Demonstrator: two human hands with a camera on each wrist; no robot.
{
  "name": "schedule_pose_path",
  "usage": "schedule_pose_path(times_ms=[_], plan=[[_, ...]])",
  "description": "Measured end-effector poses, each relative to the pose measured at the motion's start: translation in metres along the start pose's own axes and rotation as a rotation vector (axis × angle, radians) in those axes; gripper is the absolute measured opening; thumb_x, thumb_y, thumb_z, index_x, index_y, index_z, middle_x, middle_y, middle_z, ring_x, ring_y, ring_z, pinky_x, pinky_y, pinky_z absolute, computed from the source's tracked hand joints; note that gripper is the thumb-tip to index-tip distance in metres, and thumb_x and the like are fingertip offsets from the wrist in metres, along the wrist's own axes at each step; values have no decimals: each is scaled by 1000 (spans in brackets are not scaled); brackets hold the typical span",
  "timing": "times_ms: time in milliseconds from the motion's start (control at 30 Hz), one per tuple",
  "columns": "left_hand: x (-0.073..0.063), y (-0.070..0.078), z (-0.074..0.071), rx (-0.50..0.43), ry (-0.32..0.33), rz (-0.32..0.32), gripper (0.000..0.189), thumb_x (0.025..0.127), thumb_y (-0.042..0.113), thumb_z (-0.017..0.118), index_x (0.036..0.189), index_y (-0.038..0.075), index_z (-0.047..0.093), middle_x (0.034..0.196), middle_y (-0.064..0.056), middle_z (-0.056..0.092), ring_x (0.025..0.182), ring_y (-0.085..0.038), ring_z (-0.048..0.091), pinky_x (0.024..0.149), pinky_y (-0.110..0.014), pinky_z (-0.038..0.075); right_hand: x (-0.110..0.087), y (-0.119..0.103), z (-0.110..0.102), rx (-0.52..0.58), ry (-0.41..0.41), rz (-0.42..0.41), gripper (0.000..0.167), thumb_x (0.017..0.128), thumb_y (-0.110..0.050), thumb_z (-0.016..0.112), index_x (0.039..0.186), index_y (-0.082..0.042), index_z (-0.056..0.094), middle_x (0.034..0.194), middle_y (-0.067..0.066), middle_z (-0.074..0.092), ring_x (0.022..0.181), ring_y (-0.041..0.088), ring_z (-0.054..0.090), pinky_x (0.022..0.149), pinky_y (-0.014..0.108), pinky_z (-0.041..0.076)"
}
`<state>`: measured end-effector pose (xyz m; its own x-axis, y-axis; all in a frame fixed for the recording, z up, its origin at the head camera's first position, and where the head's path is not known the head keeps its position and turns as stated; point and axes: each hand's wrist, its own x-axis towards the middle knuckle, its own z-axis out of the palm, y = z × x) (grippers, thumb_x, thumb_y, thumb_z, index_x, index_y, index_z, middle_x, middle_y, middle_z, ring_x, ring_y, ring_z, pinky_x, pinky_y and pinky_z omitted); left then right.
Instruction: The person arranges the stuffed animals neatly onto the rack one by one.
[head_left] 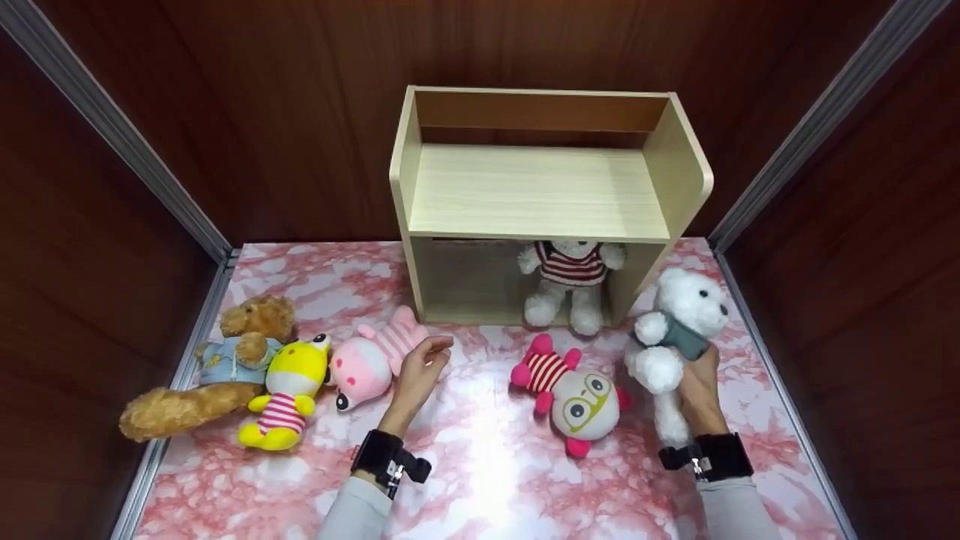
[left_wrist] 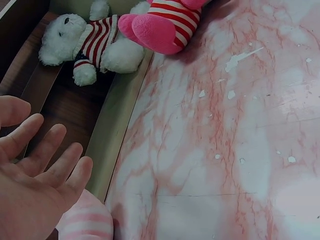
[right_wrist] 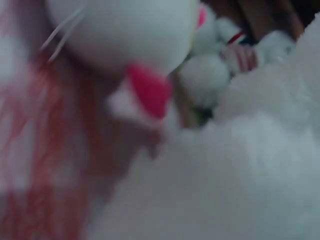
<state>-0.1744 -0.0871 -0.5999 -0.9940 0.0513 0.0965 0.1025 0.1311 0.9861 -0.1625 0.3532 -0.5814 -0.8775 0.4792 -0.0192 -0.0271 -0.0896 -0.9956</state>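
Note:
A white teddy bear in a grey-green top is gripped from behind by my right hand; its body hides part of the fingers. In the right wrist view its white fur fills the lower right. My left hand holds nothing, its fingers loosely bent beside a pink plush toy with a striped body. Between the hands lies a plush toy with yellow glasses and pink limbs. Another white bear, in a red-striped sweater, sits in the lower compartment of a wooden shelf.
At the left, a brown plush animal with a big tail and blue hoodie lies beside a yellow plush toy in pink stripes. Dark wood panels with metal edge rails enclose the pink marbled table on three sides.

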Motion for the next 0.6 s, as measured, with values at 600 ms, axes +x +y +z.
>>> schedule_pose_path(times_ms=[600], plan=[[2,9,3,-23,29,12,27,101,4,60,125,-6,68,127,-25,67,117,-38,65,101,-45,52,-31,-27,46,-49,120,-172,76,88,-3,66,151,-5,24,138,5,42,122,18,46,105,21,36]])
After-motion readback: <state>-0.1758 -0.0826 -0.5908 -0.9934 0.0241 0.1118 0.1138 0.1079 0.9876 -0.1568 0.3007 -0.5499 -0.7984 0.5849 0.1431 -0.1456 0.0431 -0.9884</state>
